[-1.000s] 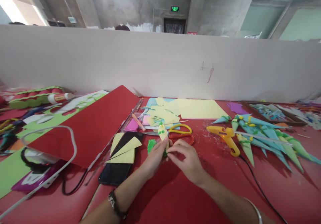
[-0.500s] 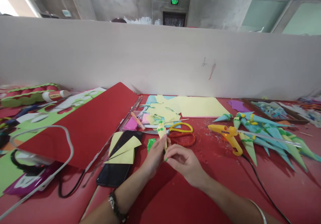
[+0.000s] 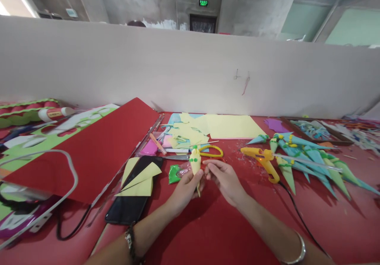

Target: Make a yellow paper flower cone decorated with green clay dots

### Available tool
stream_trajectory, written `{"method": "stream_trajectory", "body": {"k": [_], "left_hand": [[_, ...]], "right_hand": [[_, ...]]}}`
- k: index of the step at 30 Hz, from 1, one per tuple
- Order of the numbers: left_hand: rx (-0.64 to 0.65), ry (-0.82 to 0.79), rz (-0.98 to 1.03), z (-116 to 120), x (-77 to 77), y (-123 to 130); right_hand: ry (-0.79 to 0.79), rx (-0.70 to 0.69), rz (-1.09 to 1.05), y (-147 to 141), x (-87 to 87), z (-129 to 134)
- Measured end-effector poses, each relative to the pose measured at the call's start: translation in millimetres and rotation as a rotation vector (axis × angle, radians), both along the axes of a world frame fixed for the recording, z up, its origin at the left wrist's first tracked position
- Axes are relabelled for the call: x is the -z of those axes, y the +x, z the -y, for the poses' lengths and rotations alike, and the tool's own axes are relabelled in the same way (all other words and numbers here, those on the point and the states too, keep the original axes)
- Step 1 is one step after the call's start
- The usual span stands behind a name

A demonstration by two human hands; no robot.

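My left hand [image 3: 183, 194] is closed round a pale yellow paper cone [image 3: 195, 166]. The cone stands nearly upright, narrow end down, with small green dots on its front and green and yellow bits on top. Just to its right is my right hand [image 3: 228, 182], thumb and forefinger pinched together; whatever is between them is too small to name. A bright green packet [image 3: 173, 174] lies left of the cone, partly covered by clear plastic. Behind it are scissors [image 3: 220, 151] with a yellow handle loop, the rest largely hidden by the cone and my right hand.
To the right lie a yellow glue gun [image 3: 264, 162] with its cord and a pile of blue and green paper cones [image 3: 319, 164]. Yellow paper [image 3: 237, 126] sits at the back. On the left are a black phone [image 3: 126, 210] and a large red sheet [image 3: 109, 146].
Both hands have risen slightly, and the cone has come more upright and into fuller view. My right fingertips have moved up beside it; the green bit seen at them earlier no longer shows.
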State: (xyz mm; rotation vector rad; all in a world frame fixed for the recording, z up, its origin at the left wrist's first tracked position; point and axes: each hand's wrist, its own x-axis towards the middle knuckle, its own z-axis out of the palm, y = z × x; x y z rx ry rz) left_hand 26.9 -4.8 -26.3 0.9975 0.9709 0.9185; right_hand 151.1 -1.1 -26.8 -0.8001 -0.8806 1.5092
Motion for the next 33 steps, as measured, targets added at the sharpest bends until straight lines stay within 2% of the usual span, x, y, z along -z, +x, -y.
{"method": "stream_trajectory", "body": {"k": [5, 16, 27, 33], "left_hand": [[0.011, 0.049, -0.045, -2.0, 2.1, 1.8], [0.019, 0.031, -0.062, 1.3, -2.5, -1.5], [-0.107, 0.064, -0.131, -0.6, 4.0, -6.3], [-0.104, 0.081, -0.164, 0.0, 1.1, -8.3]], "right_hand": [[0.000, 0.051, 0.009, 5.8, -1.9, -5.2], [-0.096, 0.014, -0.119, 7.8, 1.4, -8.8], [-0.024, -0.055, 0.081, 2.8, 5.4, -2.2], [-0.041, -0.004, 0.158, 1.8, 3.0, -0.8]]}}
